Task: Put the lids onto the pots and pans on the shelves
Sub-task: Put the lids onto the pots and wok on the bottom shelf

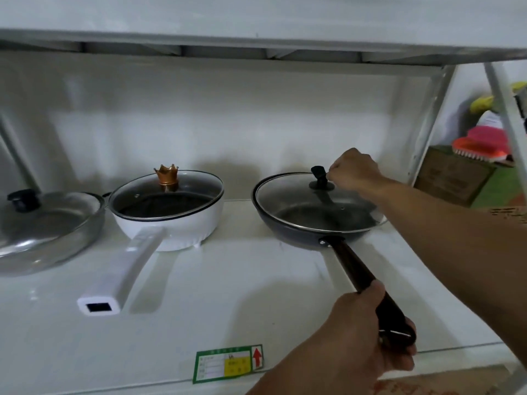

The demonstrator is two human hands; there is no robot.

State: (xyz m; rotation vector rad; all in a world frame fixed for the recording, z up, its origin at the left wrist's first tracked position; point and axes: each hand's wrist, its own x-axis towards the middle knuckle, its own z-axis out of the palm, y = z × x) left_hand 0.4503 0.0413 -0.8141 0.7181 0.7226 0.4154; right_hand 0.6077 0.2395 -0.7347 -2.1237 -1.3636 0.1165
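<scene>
A dark frying pan (291, 226) stands at the right of the white shelf (228, 295). A glass lid (299, 195) lies on it, its right edge hanging slightly past the pan's rim. My right hand (353, 169) pinches the lid's black knob (318, 175). My left hand (350, 332) grips the end of the pan's dark handle (353, 266). In the middle, a white pan (176, 226) carries a glass lid (148, 192) with a gold crown knob (166, 174). At the left edge, a steel pan (57, 243) wears a metal lid (42, 215) with a black knob.
The white pan's long handle (125, 269) points toward the shelf's front edge, where a green label (228, 363) is stuck. An upper shelf (256, 44) hangs low overhead. Beyond the right upright (427, 118) sit a cardboard box (453, 178) and a pink-orange brush (482, 146).
</scene>
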